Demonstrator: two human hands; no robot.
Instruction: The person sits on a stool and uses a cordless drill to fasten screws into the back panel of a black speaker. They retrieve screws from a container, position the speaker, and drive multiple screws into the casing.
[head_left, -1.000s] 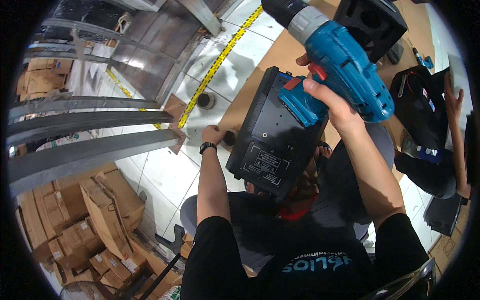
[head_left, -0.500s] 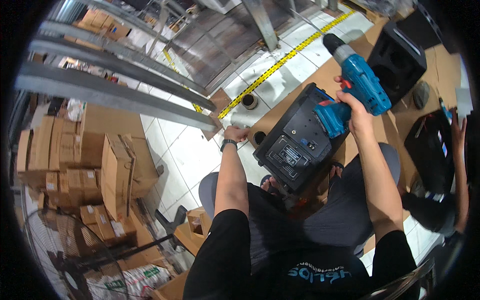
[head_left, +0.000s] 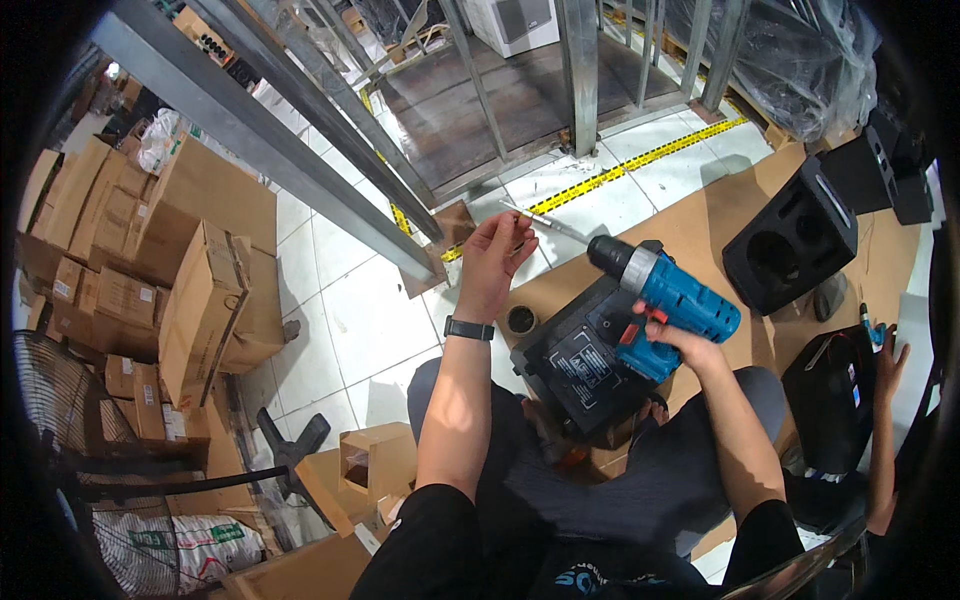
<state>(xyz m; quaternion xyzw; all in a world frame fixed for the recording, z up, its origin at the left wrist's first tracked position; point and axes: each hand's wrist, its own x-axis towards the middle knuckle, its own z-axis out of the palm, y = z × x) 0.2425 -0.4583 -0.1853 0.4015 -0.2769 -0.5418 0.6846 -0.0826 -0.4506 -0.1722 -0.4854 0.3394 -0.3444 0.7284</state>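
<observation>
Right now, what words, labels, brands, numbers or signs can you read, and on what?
Black box: white print, too small to read.
Shirt: pale-blue letters, only partly showing; not copied.
White bag: green letters; not copied.
Yellow tape: black marks, too small.
Cartons: print and labels, too small.

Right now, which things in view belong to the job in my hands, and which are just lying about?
Likely part of the job:
- blue drill, in your right hand
- its long bit, by your left hand
- black box with a printed panel

Apparently just lying about:
- cardboard cartons
- white sack
- fan
</observation>
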